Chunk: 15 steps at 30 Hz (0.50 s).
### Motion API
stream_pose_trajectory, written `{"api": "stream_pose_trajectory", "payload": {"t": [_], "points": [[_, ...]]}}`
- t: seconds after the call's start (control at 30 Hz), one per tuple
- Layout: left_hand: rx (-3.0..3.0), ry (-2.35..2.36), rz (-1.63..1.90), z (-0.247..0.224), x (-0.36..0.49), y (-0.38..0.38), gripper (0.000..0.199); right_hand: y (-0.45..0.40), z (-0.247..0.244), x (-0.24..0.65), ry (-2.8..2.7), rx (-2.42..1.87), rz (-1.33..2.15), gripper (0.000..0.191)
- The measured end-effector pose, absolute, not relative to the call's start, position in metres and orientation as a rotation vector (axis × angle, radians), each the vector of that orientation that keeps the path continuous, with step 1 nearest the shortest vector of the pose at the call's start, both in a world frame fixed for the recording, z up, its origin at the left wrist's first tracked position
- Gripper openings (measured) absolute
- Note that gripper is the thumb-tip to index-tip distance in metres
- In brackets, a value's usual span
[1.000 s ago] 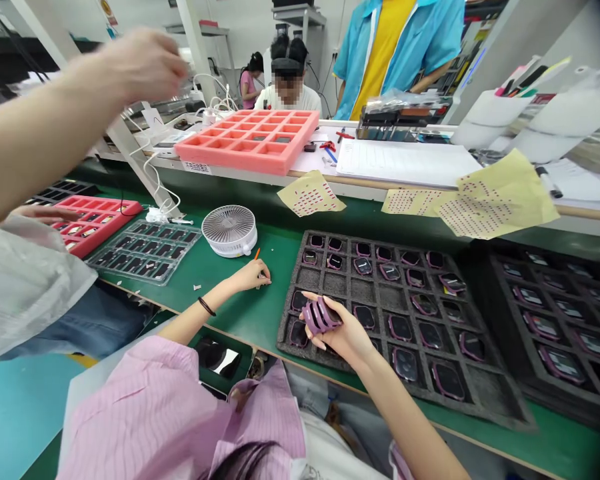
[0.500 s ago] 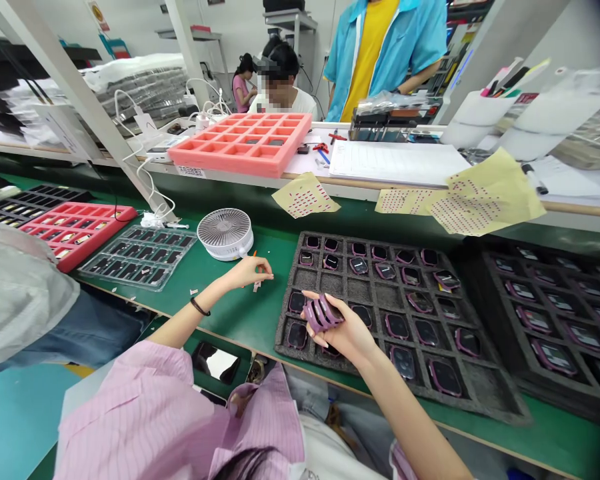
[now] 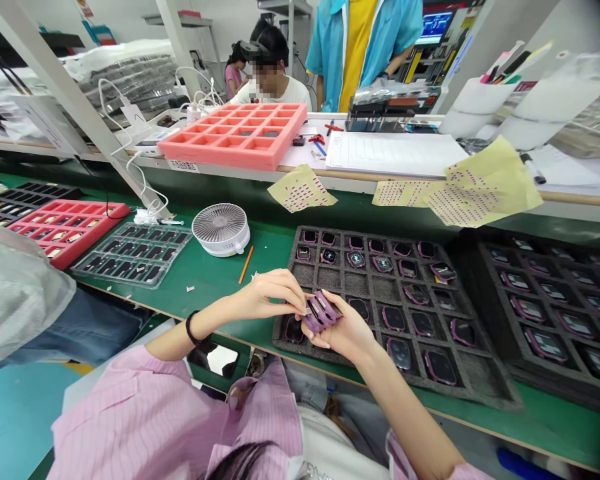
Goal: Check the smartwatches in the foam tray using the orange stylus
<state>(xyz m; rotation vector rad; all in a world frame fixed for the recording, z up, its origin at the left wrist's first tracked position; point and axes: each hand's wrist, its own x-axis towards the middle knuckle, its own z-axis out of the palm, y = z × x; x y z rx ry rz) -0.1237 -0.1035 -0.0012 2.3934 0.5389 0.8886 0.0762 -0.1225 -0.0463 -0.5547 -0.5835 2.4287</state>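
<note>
My right hand (image 3: pixel 353 333) holds a small stack of purple watch cases (image 3: pixel 322 313) above the near left part of a grey foam tray (image 3: pixel 330 277). My left hand (image 3: pixel 275 293) reaches in from the left, its fingertips pinched together at the edge of the stack. A tiny pale bit shows at those fingertips; what it is I cannot make out. Watches with purple frames and dark screens sit in many of the tray's compartments. On the green bench left of the tray lies an orange stick (image 3: pixel 246 265).
A white round fan (image 3: pixel 221 230) stands left of the tray. Further left lie a clear plastic tray (image 3: pixel 155 285) and a red tray (image 3: pixel 120 212). Another foam tray (image 3: pixel 510 340) of watches is at right. Yellow dotted sheets (image 3: pixel 304 189) hang from the shelf edge. Other people are across the bench and at left.
My left hand has moved right, from over the bench beside the orange stick to the stack of watch cases. The right hand still holds the stack. The view has shifted slightly.
</note>
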Motion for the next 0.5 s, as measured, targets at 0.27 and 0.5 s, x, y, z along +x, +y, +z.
{"api": "stream_pose_trajectory", "payload": {"t": [0.27,0.5], "points": [[2.416,0.544,0.737,-0.003,-0.122,-0.103,0.018,-0.125,-0.047,0.074,-0.621,-0.54,2.42,0.033],[2.38,0.537,0.636,-0.01,-0.121,-0.097,0.017,-0.126,-0.057,0.072,-0.598,-0.621,2.363,0.028]]}}
